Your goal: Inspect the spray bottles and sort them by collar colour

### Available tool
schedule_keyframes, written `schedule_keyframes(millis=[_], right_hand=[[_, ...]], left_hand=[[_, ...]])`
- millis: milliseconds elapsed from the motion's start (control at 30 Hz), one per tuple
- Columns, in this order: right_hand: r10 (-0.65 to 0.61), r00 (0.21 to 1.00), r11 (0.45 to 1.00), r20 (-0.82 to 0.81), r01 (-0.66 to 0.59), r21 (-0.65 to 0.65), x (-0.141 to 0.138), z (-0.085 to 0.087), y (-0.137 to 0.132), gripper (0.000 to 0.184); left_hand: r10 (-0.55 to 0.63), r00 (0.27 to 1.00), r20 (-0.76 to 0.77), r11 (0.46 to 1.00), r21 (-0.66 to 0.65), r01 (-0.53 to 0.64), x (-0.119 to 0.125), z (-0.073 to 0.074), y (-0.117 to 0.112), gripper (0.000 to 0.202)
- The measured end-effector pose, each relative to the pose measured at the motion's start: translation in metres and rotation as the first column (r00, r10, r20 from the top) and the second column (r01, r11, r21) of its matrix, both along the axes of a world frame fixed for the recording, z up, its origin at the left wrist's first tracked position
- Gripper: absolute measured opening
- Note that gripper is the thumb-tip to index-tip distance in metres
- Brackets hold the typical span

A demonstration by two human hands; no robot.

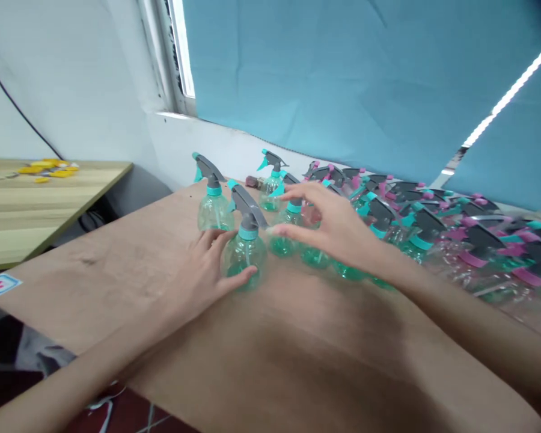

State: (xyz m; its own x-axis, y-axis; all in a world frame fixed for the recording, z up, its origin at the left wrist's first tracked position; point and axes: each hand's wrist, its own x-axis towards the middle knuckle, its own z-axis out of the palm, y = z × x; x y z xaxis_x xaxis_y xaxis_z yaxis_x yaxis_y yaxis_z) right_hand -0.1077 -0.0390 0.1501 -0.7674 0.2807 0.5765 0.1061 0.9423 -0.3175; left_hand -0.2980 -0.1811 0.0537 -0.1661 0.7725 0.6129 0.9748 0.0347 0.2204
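Observation:
My left hand [205,267] curls round the body of a clear green spray bottle [246,255] with a grey head and a teal collar. Its thumb lies across the front, and the bottle stands upright on the table. My right hand [329,219] is just to the right, thumb and fingers apart, in front of another teal-collared spray bottle [283,245]. Whether its fingertips touch that bottle's head I cannot tell. Behind my left hand stands a third spray bottle [214,210], and farther back a smaller-looking one [270,191].
Rows of spray bottles with pink or teal parts [478,246] crowd the right of the brown table [130,270]. A blue sheet [342,78] hangs behind. At the left, yellow pieces [49,168] lie on a separate wooden table [40,207]. A label [0,284] marks the table's left edge.

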Motion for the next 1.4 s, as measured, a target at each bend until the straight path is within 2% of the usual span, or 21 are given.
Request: schedule_keyframes(millis=[67, 167, 267, 367, 633, 733, 1033, 1133, 1300, 1400], right_hand=[[-0.057, 0.997, 0.981, -0.059, 0.067, 0.180, -0.005, 0.010, 0.011, 0.038], [-0.224, 0.975, 0.913, 0.009, 0.207, 0.351, -0.020, 0.019, 0.026, 0.037], [-0.396, 0.912, 0.856, 0.104, 0.326, 0.402, -0.038, 0.020, 0.039, 0.046], [-0.461, 0.873, 0.842, 0.161, 0.372, 0.391, -0.050, 0.017, 0.049, 0.051], [-0.385, 0.894, 0.917, 0.228, 0.341, 0.208, -0.053, 0.007, 0.073, 0.037], [-0.348, 0.908, 0.934, 0.235, 0.315, 0.166, -0.054, 0.007, 0.079, 0.037], [-0.339, 0.911, 0.941, 0.237, 0.322, 0.107, -0.051, 0.011, 0.068, 0.044], [-0.326, 0.915, 0.945, 0.239, 0.312, 0.094, -0.049, 0.011, 0.063, 0.044], [-0.293, 0.927, 0.956, 0.234, 0.277, 0.098, -0.047, 0.011, 0.059, 0.039], [-0.291, 0.930, 0.956, 0.225, 0.275, 0.102, -0.045, 0.010, 0.057, 0.039]], left_hand=[[0.014, 0.998, -0.057, 0.999, -0.046, -0.016, -0.010, 0.005, 0.010, 0.058], [0.052, 0.993, -0.104, 0.995, -0.081, -0.060, -0.017, 0.013, 0.024, 0.057], [0.069, 0.989, -0.132, 0.993, -0.088, -0.081, -0.019, 0.019, 0.037, 0.055], [0.081, 0.981, -0.174, 0.991, -0.091, -0.098, -0.022, 0.021, 0.046, 0.056], [0.138, 0.955, -0.263, 0.983, -0.082, -0.165, -0.027, 0.023, 0.063, 0.056], [0.140, 0.948, -0.285, 0.981, -0.087, -0.171, -0.028, 0.024, 0.066, 0.055], [0.155, 0.934, -0.323, 0.979, -0.074, -0.188, -0.027, 0.026, 0.066, 0.059], [0.167, 0.931, -0.325, 0.980, -0.050, -0.193, -0.026, 0.028, 0.059, 0.063], [0.185, 0.942, -0.281, 0.982, 0.007, -0.191, -0.028, 0.025, 0.032, 0.052], [0.111, 0.983, -0.146, 0.994, -0.007, -0.113, -0.027, 0.016, 0.012, 0.045]])
